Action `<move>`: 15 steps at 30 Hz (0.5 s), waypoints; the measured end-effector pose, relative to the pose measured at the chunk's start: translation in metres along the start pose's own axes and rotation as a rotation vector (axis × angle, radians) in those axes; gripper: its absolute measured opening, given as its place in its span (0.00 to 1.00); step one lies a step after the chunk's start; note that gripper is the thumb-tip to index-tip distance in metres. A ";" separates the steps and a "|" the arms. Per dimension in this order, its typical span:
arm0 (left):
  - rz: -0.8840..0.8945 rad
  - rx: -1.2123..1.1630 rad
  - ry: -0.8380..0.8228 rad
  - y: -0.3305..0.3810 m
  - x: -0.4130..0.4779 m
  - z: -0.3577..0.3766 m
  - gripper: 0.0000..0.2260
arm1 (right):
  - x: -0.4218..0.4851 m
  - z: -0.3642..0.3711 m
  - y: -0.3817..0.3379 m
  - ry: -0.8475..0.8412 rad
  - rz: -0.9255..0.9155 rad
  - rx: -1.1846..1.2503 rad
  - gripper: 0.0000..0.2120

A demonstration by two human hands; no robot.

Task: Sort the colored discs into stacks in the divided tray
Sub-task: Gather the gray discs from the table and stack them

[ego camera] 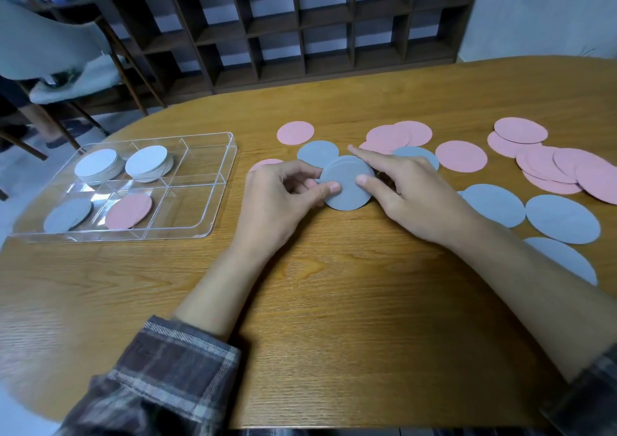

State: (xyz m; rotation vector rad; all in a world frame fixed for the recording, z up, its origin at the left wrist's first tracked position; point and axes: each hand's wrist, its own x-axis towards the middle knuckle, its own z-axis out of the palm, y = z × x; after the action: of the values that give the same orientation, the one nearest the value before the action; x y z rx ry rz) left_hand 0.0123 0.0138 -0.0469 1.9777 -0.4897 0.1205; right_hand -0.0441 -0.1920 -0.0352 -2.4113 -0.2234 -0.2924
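I'm squaring up a few blue discs over the table. My left hand pinches their 9 o'clock edge, and my right hand grips the 3 o'clock side under its thumb. I judge they go next to the tray at 9 o'clock, set level onto the blue stack in its near-left compartment. My right fingers underneath are hidden, and I can't count the discs I hold. The loose discs at 3 o'clock are cut off.
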 end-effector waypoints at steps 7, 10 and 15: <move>0.229 0.314 0.013 -0.010 0.004 0.007 0.16 | 0.004 -0.012 0.011 0.131 0.058 0.022 0.14; 0.223 0.443 -0.033 -0.017 0.012 0.010 0.21 | 0.005 -0.018 0.018 0.196 0.122 0.054 0.14; 0.111 0.582 -0.108 -0.013 0.019 0.017 0.24 | 0.006 -0.017 0.022 0.241 0.152 0.067 0.14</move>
State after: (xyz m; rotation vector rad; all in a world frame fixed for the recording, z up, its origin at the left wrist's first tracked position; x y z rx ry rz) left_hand 0.0327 -0.0018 -0.0603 2.5342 -0.6915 0.2481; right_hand -0.0354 -0.2189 -0.0342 -2.2870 0.0582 -0.4929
